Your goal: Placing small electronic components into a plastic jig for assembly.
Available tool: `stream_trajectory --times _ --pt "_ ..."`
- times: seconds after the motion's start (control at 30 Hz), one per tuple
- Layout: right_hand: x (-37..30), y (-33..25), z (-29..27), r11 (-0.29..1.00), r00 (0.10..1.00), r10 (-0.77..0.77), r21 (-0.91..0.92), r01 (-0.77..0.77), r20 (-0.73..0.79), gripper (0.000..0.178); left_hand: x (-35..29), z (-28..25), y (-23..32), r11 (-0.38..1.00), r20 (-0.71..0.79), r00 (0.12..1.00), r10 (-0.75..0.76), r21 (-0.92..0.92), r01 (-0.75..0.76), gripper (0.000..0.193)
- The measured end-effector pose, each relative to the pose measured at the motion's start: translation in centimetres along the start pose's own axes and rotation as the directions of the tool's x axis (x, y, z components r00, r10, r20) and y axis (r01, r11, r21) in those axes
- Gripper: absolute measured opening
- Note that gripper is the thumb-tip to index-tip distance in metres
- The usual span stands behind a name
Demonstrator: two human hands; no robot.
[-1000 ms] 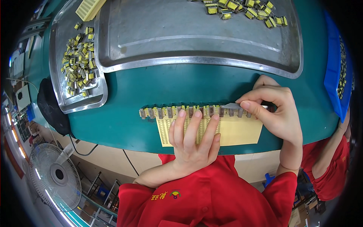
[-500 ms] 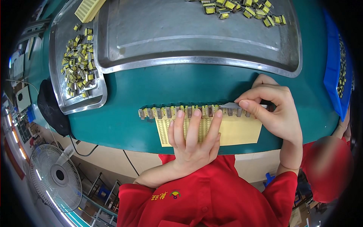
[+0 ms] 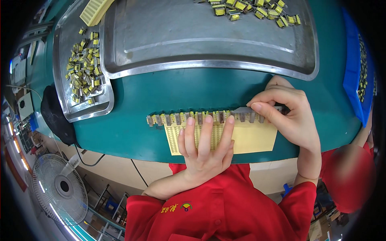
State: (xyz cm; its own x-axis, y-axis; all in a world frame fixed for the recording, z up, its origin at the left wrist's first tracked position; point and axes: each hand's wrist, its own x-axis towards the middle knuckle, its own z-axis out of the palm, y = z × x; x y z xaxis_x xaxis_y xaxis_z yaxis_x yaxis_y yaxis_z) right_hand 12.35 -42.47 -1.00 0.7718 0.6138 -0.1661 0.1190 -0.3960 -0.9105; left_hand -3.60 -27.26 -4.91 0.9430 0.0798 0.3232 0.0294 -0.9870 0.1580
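Observation:
A row of small yellow-and-metal transformers [image 3: 169,119] stands side by side on the green table, along the upper edge of a yellow label sheet [image 3: 257,138] with small printed marks on its left part. My left hand [image 3: 207,154] lies over the sheet with its fingers spread, their tips touching the front of the row. Thumb and forefinger of my right hand [image 3: 287,108] pinch a thin, flat grey blade-like tool [image 3: 242,109]. The tool's pointed end lies over the tops of the transformers toward the row's right end, and the hand covers much of the rest.
A large metal tray [image 3: 209,64] at the back holds loose transformers [image 3: 261,10]. More lie in a smaller tray [image 3: 107,108] at left, beside a black object [image 3: 56,114]. On the right are a blue bin [image 3: 352,76] and a person in red [image 3: 348,180]. A fan [image 3: 60,188] stands lower left.
My right hand and the pinched tool have shifted slightly left along the row, and the tool lies flatter over the transformers. My left hand stays in nearly the same place.

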Motion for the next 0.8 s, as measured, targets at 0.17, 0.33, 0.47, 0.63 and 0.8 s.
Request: stream_trajectory --times 0.17,0.33,0.47,0.63,0.8 --pt "0.0 0.0 -0.1 0.999 0.999 -0.033 -0.033 0.033 -0.003 0.008 0.0 0.1 0.0 1.000 -0.002 1.000 0.007 0.011 -0.007 0.041" --pt "-0.1 0.2 0.1 0.999 0.999 -0.032 -0.005 0.031 -0.022 0.009 0.0 0.1 -0.1 1.000 0.001 1.000 0.016 0.011 -0.016 0.041" --pt "-0.2 0.1 0.0 1.000 0.999 -0.020 -0.001 0.020 -0.037 0.011 0.1 0.0 -0.1 0.999 0.015 1.000 0.027 0.019 -0.027 0.042" --pt "-0.4 -0.1 -0.3 0.983 0.996 0.092 0.163 -0.089 -0.007 0.014 0.0 -0.1 -0.2 1.000 0.014 1.000 0.016 -0.026 -0.015 0.042" --pt "-0.5 0.2 -1.5 0.953 0.979 0.204 0.226 -0.203 0.019 0.017 -0.2 -0.8 -0.5 0.993 0.036 0.997 0.071 -0.100 -0.067 0.039"
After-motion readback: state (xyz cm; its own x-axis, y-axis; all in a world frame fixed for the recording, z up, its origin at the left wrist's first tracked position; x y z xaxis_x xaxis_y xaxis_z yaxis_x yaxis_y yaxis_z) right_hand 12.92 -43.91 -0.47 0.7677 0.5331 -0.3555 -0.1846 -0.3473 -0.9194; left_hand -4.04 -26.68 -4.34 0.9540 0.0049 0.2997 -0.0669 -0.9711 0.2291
